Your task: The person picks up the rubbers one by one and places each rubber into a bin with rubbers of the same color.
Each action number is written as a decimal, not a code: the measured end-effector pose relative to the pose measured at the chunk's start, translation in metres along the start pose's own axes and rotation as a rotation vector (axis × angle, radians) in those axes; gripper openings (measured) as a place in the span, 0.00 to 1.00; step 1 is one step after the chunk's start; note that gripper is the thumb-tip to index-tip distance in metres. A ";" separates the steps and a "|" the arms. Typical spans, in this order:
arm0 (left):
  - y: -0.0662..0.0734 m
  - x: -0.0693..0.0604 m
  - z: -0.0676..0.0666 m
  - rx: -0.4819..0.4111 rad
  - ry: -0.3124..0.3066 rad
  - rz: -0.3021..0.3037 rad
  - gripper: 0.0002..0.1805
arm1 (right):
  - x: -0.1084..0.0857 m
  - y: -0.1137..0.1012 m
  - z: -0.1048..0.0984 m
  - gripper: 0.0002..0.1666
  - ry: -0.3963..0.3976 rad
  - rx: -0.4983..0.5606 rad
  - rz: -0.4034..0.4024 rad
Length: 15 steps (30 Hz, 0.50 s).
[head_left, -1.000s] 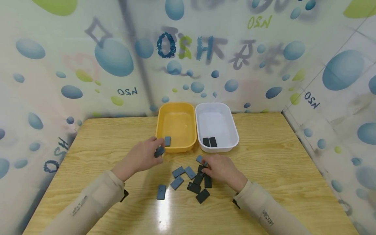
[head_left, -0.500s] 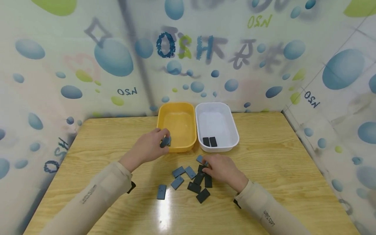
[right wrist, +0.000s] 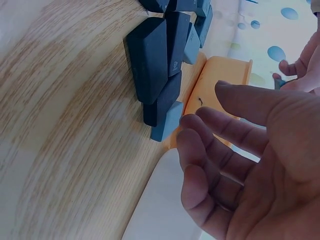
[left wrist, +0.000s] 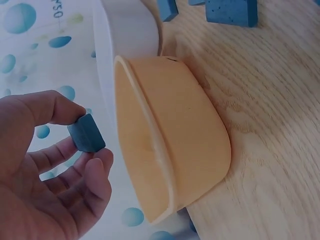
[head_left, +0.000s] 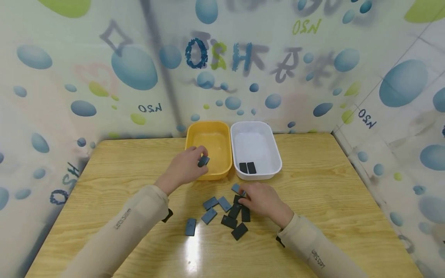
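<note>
My left hand pinches a small blue-grey rectangular block between thumb and fingers, over the near left part of the yellow bin. In the head view the hand hides that corner of the bin. My right hand hovers beside a loose group of blocks on the table; in the right wrist view its fingers are loosely bent with nothing between them. Black blocks lie clustered near it, and several blue-grey blocks are scattered to their left. One blue-grey block is partly covered by the right hand.
Right against the yellow bin stands a white bin, with two black blocks at its near end. Both bins sit at the back of the wooden table, in front of a patterned wall.
My left hand has moved right and forward with its block, from the yellow bin's left edge to over the bin. The block inside the bin is now hidden. My right hand stays in place.
</note>
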<state>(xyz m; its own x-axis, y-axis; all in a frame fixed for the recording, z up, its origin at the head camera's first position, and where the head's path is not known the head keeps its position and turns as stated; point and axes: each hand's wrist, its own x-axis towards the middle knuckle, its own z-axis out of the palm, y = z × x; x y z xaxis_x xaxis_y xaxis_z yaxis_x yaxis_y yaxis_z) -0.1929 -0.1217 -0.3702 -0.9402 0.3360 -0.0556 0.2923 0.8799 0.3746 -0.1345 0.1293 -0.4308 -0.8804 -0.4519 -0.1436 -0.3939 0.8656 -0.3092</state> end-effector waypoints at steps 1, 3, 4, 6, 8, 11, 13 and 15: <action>0.001 0.002 0.001 -0.004 -0.005 -0.011 0.19 | 0.000 0.000 0.000 0.13 0.001 0.001 0.003; 0.001 0.007 0.003 -0.008 -0.016 -0.033 0.19 | -0.001 -0.001 0.000 0.13 0.002 0.003 0.008; 0.001 0.010 0.004 -0.009 -0.020 -0.044 0.19 | -0.001 -0.001 0.000 0.13 0.001 0.002 0.011; 0.000 0.015 0.007 -0.015 -0.027 -0.062 0.20 | -0.002 -0.001 0.000 0.13 0.001 0.002 0.013; -0.001 0.019 0.010 -0.016 -0.033 -0.079 0.20 | -0.002 -0.001 0.000 0.13 0.001 0.006 0.013; -0.005 0.026 0.015 -0.016 -0.043 -0.099 0.19 | -0.002 -0.002 0.000 0.13 0.001 0.009 0.010; -0.007 0.031 0.018 -0.017 -0.048 -0.114 0.18 | -0.003 -0.002 0.000 0.13 0.001 0.010 0.012; -0.009 0.035 0.022 -0.028 -0.051 -0.131 0.17 | -0.003 -0.002 0.000 0.13 0.001 0.006 0.014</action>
<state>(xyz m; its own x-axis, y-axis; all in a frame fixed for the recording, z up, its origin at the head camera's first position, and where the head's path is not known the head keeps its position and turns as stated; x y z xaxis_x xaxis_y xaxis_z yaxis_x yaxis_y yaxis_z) -0.2245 -0.1104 -0.3956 -0.9598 0.2361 -0.1520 0.1621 0.9078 0.3867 -0.1308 0.1290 -0.4294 -0.8863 -0.4391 -0.1469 -0.3794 0.8706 -0.3131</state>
